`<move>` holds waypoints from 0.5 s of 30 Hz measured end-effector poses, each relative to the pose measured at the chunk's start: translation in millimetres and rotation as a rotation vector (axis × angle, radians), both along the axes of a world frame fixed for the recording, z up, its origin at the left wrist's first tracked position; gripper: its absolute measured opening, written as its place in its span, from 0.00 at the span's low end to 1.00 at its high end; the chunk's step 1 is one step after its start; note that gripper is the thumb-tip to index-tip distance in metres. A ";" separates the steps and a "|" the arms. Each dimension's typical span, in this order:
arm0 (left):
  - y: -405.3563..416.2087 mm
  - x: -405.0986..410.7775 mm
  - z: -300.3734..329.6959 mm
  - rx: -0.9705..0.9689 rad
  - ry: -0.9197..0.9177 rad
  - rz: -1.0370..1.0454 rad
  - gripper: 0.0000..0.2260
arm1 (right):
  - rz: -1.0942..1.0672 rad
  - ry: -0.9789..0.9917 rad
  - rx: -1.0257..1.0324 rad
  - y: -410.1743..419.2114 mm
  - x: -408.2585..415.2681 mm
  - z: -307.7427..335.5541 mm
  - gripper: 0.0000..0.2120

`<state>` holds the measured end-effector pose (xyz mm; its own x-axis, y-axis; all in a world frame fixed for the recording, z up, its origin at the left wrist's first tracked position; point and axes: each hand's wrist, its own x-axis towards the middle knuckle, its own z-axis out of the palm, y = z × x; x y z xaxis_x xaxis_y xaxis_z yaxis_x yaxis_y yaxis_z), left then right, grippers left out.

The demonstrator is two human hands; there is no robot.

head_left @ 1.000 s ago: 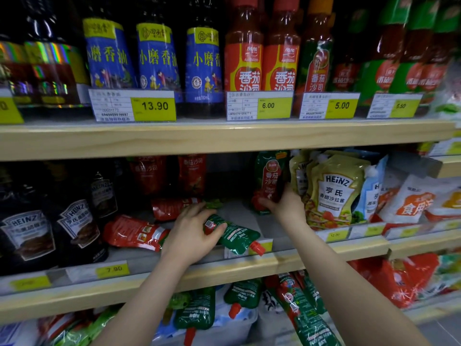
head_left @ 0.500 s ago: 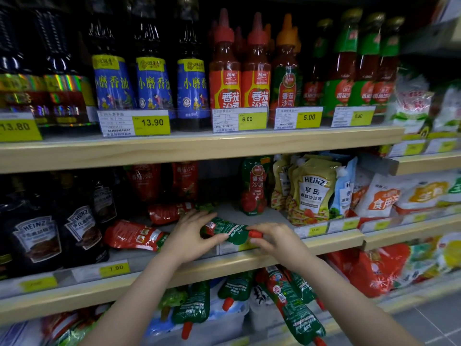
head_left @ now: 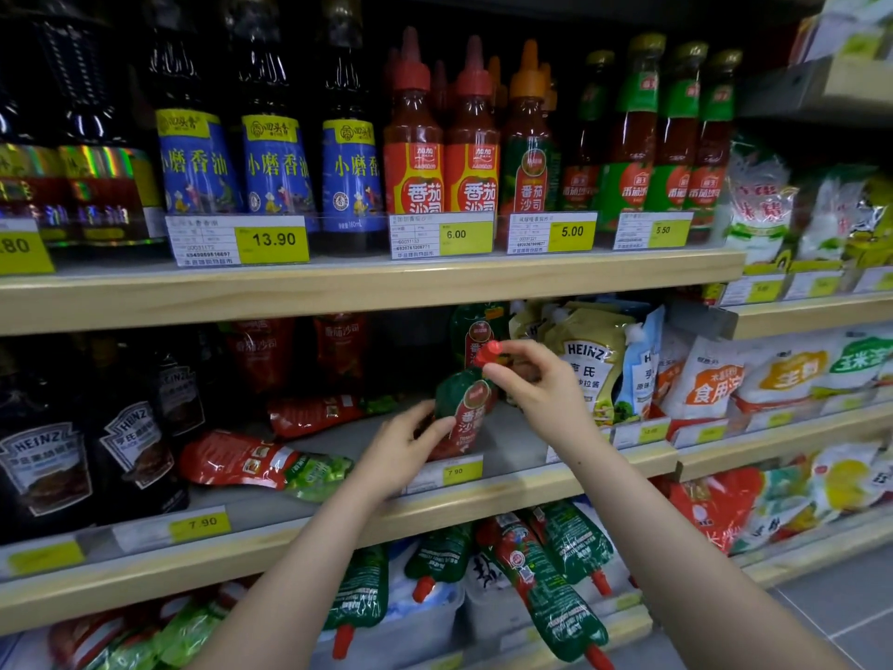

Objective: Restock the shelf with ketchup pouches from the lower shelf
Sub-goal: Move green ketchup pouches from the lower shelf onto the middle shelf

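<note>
A green and red ketchup pouch (head_left: 464,408) stands upright on the middle shelf (head_left: 502,486), its red cap at the top. My right hand (head_left: 541,384) pinches that cap. My left hand (head_left: 401,447) grips the pouch's lower left side. Behind it another green pouch (head_left: 471,331) stands upright. Two red pouches (head_left: 261,464) lie flat to the left. Several green pouches (head_left: 551,587) lie in bins on the lower shelf.
Dark Heinz bottles (head_left: 87,466) stand at the left of the middle shelf, and Heinz salad dressing pouches (head_left: 589,365) crowd close on the right. Tall sauce bottles (head_left: 415,152) fill the shelf above. White bags (head_left: 715,379) sit further right.
The pouch lay flat near the shelf's front edge; both hands have now stood it upright and moved it back. My right hand came off the dressing pouches and took the red cap.
</note>
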<state>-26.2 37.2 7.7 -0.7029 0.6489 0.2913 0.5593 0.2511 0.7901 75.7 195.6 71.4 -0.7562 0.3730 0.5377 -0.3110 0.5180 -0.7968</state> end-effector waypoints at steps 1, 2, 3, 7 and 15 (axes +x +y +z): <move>-0.2 -3.2 1.3 -0.002 -0.052 -0.015 0.17 | 0.014 -0.030 -0.044 -1.0 -5.6 -0.8 0.08; -0.3 -6.2 2.4 0.000 -0.104 -0.030 0.14 | 0.019 -0.050 -0.095 -3.3 -11.1 -0.7 0.07; -0.5 -8.3 2.5 0.003 -0.148 -0.042 0.13 | 0.012 -0.049 -0.148 -5.0 -17.4 -0.1 0.04; 0.5 -9.9 -3.0 -0.029 -0.151 0.007 0.33 | -0.052 0.001 -0.270 -8.0 -36.2 3.1 0.09; 4.9 -21.1 -4.7 -0.045 -0.234 -0.056 0.20 | -0.031 -0.003 -0.474 -18.0 -48.2 -3.3 0.07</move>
